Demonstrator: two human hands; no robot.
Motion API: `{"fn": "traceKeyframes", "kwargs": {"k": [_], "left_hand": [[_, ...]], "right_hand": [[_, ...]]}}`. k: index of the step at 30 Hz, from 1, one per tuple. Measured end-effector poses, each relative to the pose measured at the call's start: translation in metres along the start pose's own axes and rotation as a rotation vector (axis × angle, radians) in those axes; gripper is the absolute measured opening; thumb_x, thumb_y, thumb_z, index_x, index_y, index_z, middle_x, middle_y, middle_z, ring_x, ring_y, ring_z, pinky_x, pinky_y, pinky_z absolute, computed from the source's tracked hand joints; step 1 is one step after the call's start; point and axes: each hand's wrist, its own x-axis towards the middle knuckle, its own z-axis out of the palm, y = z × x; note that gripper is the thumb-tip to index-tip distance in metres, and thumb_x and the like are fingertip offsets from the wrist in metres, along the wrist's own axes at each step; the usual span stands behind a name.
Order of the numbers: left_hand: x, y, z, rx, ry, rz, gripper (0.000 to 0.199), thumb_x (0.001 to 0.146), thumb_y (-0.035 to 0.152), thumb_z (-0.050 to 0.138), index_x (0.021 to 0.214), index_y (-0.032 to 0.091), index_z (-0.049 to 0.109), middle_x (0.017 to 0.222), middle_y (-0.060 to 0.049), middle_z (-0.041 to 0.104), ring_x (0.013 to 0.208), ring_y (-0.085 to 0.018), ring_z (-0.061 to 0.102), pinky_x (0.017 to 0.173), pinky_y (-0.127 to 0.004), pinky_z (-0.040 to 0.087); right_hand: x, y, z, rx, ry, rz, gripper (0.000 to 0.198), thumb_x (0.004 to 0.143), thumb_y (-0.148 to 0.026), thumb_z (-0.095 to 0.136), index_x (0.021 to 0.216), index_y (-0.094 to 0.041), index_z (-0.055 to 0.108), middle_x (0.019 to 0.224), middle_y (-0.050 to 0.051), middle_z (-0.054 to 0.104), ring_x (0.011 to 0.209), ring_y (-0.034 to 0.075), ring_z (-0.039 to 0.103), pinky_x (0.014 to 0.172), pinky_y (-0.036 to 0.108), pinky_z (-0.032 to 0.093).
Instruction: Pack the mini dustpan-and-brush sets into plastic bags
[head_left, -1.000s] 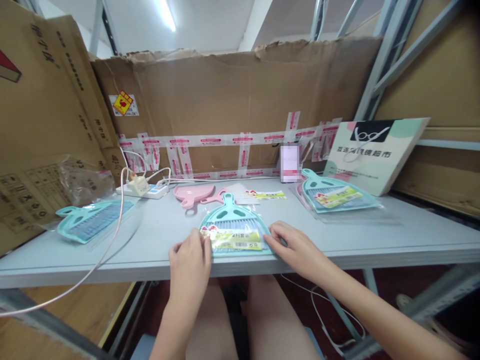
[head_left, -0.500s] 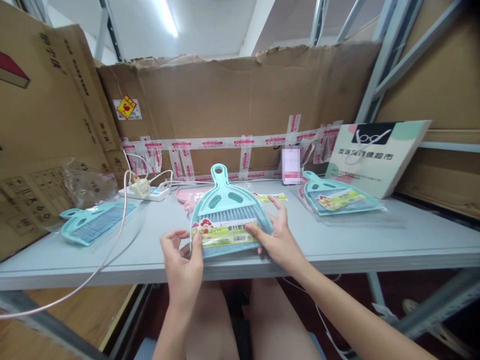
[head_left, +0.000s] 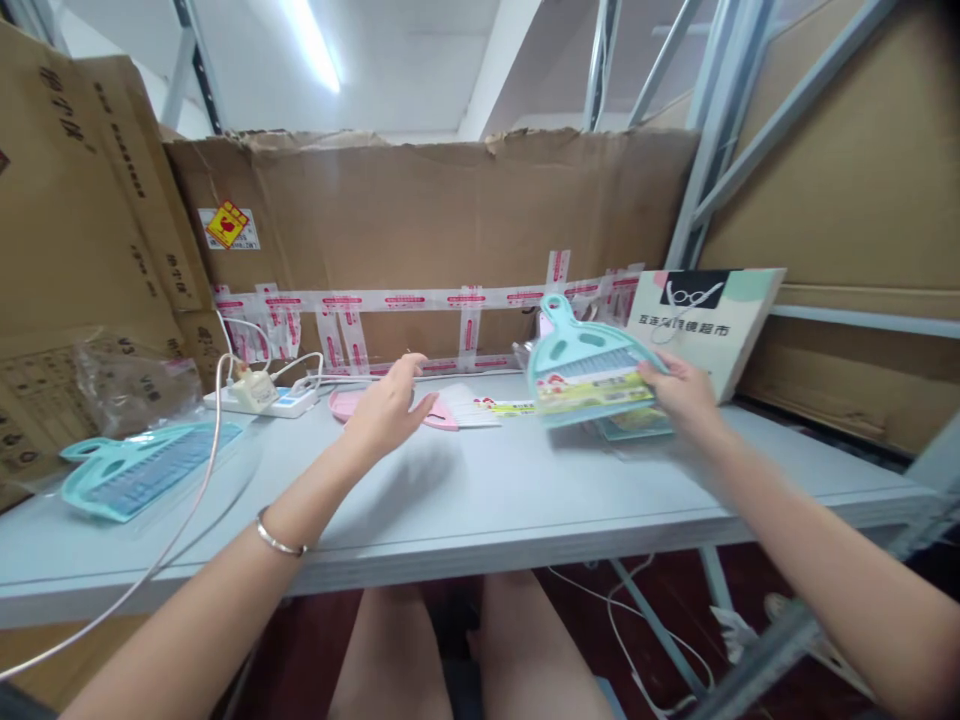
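Turquoise plastic showed at the fingers of the right hand [head_left: 679, 390], which pinched one side of a fan-shaped dustpan-and-brush set [head_left: 589, 362]; gripping its edge probably kept most of the yellow-green printed label [head_left: 589, 388] uncovered. That set was held tilted above the grey worktop [head_left: 465, 510], partly hiding another turquoise dustpan set [head_left: 641, 427] beneath. Loosely spread, the left hand [head_left: 390, 410] held nothing, near a pink plastic dustpan [head_left: 345, 404]. Farther out, a third turquoise set [head_left: 142, 470] lay leftmost, and a white spectacle-printed box [head_left: 694, 320] stood tilted back, probably leaning for support.
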Motion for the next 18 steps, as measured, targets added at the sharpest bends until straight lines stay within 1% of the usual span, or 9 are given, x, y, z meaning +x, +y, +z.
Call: {"fn": "traceKeyframes", "kwargs": {"k": [1, 3, 5, 7, 9, 11, 14, 16, 18], "left_hand": [[0.005, -0.011, 0.0, 0.038, 0.03, -0.003, 0.034, 0.079, 0.033, 0.05, 0.109, 0.02, 0.042, 0.1, -0.007, 0.057, 0.088, -0.02, 0.059, 0.076, -0.033, 0.046], [0.011, -0.034, -0.003, 0.052, 0.069, -0.034, 0.028, 0.081, 0.033, 0.046, 0.105, 0.018, 0.044, 0.094, -0.006, 0.06, 0.086, -0.018, 0.06, 0.076, -0.031, 0.046], [0.015, -0.055, -0.007, 0.067, 0.095, -0.076, 0.025, 0.083, 0.034, 0.042, 0.101, 0.017, 0.045, 0.09, -0.007, 0.061, 0.084, -0.018, 0.06, 0.075, -0.03, 0.046], [0.015, -0.07, -0.01, 0.11, 0.112, -0.117, 0.026, 0.084, 0.035, 0.038, 0.099, 0.016, 0.047, 0.092, -0.009, 0.061, 0.086, -0.02, 0.059, 0.076, -0.031, 0.045], [0.013, -0.081, -0.008, 0.164, 0.086, -0.144, 0.026, 0.084, 0.035, 0.038, 0.098, 0.016, 0.049, 0.097, -0.011, 0.061, 0.091, -0.022, 0.057, 0.079, -0.034, 0.043], [0.009, -0.085, -0.001, 0.218, 0.004, -0.156, 0.026, 0.081, 0.036, 0.042, 0.095, 0.016, 0.052, 0.1, -0.013, 0.061, 0.096, -0.025, 0.055, 0.083, -0.036, 0.041], [0.003, -0.085, 0.011, 0.287, -0.17, -0.156, 0.025, 0.079, 0.036, 0.048, 0.093, 0.016, 0.056, 0.101, -0.013, 0.063, 0.099, -0.027, 0.055, 0.084, -0.038, 0.041], [0.0, -0.082, 0.017, 0.332, -0.282, -0.16, 0.024, 0.079, 0.036, 0.05, 0.092, 0.017, 0.058, 0.096, -0.011, 0.064, 0.094, -0.027, 0.057, 0.08, -0.037, 0.043], [-0.001, -0.078, 0.019, 0.387, -0.371, -0.177, 0.024, 0.082, 0.036, 0.051, 0.093, 0.016, 0.059, 0.092, -0.009, 0.064, 0.087, -0.023, 0.059, 0.075, -0.036, 0.046]], "right_hand": [[0.012, 0.01, -0.014, -0.077, 0.046, 0.017, 0.043, 0.078, -0.028, 0.047, 0.11, -0.001, 0.06, 0.094, 0.018, 0.063, 0.079, 0.019, 0.058, 0.062, 0.033, 0.038], [0.028, 0.028, -0.038, -0.223, 0.088, 0.05, 0.039, 0.077, -0.022, 0.049, 0.108, 0.0, 0.061, 0.101, 0.023, 0.061, 0.091, 0.026, 0.056, 0.067, 0.037, 0.036], [0.034, 0.042, -0.052, -0.355, 0.095, 0.067, 0.037, 0.076, -0.02, 0.051, 0.107, -0.003, 0.063, 0.103, 0.025, 0.059, 0.097, 0.031, 0.053, 0.068, 0.041, 0.033], [0.033, 0.051, -0.053, -0.465, 0.063, 0.051, 0.037, 0.077, -0.024, 0.051, 0.108, -0.006, 0.063, 0.105, 0.027, 0.057, 0.101, 0.035, 0.051, 0.068, 0.043, 0.031], [0.026, 0.055, -0.046, -0.554, 0.027, 0.003, 0.041, 0.079, -0.028, 0.049, 0.11, -0.005, 0.061, 0.111, 0.032, 0.051, 0.106, 0.039, 0.046, 0.07, 0.046, 0.029], [0.018, 0.057, -0.035, -0.623, 0.009, -0.062, 0.045, 0.082, -0.03, 0.044, 0.117, -0.003, 0.055, 0.117, 0.034, 0.045, 0.111, 0.04, 0.04, 0.073, 0.047, 0.026], [0.012, 0.06, -0.021, -0.69, 0.005, -0.145, 0.044, 0.086, -0.028, 0.037, 0.123, -0.006, 0.048, 0.119, 0.031, 0.045, 0.111, 0.036, 0.039, 0.075, 0.044, 0.026], [0.013, 0.065, -0.016, -0.72, 0.043, -0.154, 0.042, 0.086, -0.026, 0.037, 0.12, -0.005, 0.047, 0.116, 0.03, 0.046, 0.109, 0.035, 0.04, 0.076, 0.043, 0.026], [0.018, 0.07, -0.013, -0.74, 0.12, -0.136, 0.039, 0.084, -0.024, 0.038, 0.115, -0.002, 0.048, 0.113, 0.03, 0.047, 0.106, 0.035, 0.04, 0.076, 0.044, 0.026]]}}
